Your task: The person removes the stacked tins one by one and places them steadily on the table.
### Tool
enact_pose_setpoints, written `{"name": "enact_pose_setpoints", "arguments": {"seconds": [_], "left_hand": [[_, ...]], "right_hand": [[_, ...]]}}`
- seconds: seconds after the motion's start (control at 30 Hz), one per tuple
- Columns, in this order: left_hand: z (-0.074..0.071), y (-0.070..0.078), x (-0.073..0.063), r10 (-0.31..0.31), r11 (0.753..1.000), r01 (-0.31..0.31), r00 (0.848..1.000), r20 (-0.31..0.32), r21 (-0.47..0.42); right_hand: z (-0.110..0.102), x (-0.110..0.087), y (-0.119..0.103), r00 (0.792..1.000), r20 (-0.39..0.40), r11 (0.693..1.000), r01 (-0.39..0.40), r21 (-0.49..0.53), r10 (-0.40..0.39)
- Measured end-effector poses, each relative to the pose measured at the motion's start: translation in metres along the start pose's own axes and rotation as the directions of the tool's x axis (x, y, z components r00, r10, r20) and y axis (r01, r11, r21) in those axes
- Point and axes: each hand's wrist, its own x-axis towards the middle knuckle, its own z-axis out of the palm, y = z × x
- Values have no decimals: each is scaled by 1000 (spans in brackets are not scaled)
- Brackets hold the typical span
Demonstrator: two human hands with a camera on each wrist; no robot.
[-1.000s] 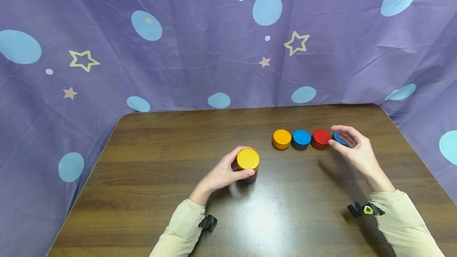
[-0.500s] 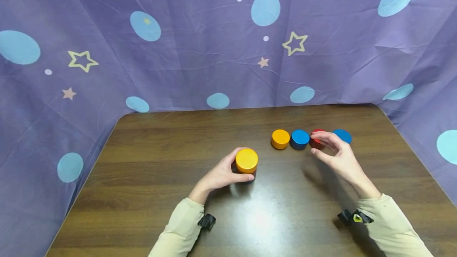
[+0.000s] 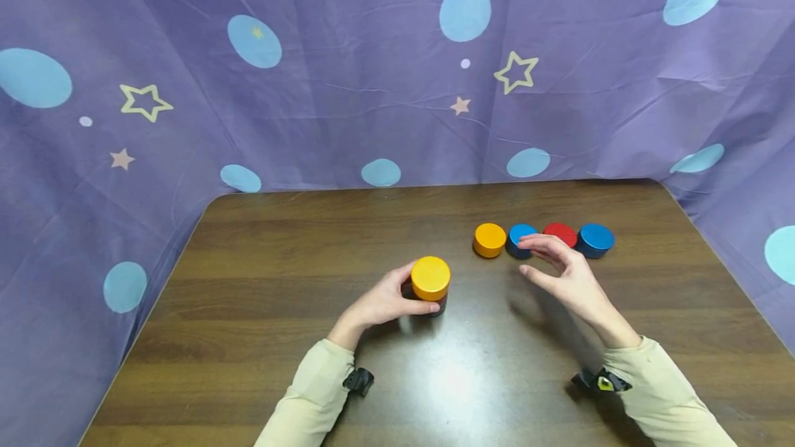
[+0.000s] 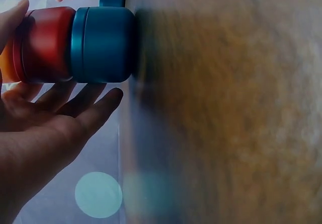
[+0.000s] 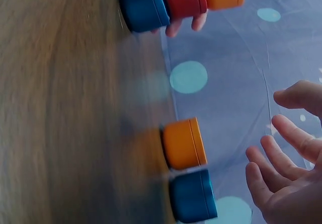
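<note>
Three small lidded canisters stand stacked on the table: orange (image 3: 430, 277) on top, red (image 4: 46, 43) in the middle, blue (image 4: 105, 45) at the bottom. My left hand (image 3: 385, 301) holds this stack, thumb on the near side, fingers behind. To the right, my right hand (image 3: 574, 285) is in the air with fingers apart and nothing between them. Its fingertips overlap a blue canister (image 3: 519, 230) in the back row. That row also has an orange canister (image 3: 489, 240) at its left, a partly hidden red one (image 3: 561, 232), and another blue one (image 3: 596, 240) at its right.
The brown wooden table (image 3: 279, 247) reaches back to a purple cloth (image 3: 348, 88) printed with stars and dots. A black device (image 3: 359, 381) sits at the left wrist and another (image 3: 599, 381) at the right wrist.
My right hand has moved left along the row, from beside the rightmost blue canister past the red one to the other blue one. The left hand stays at the stack.
</note>
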Motion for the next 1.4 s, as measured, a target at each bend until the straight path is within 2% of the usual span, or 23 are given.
{"name": "enact_pose_setpoints", "arguments": {"seconds": [0.17,0.2,0.27,0.53,0.83,1.2,1.4], "left_hand": [[-1,25,-6,-20,1000,20,1000,2,-5],[-1,26,-6,-17,1000,17,1000,4,-5],[-1,24,-6,-15,1000,15,1000,9,-3],[-1,-8,3,-14,1000,14,1000,11,24],[-4,-10,3,-20,1000,20,999,32,0],[-4,-8,4,-13,999,11,999,46,48],[-5,-8,4,1,999,-3,999,48,46]], "right_hand": [[12,0,-4,999,47,1000,-25,7,25],[15,0,-4,998,58,999,-31,5,31],[21,1,-4,996,78,999,-36,0,36],[44,6,-10,989,150,999,-9,-36,15],[64,16,-22,976,216,998,39,-49,-28],[78,24,-28,957,278,996,87,4,-85],[86,26,-29,949,288,991,134,-7,-126]]}}
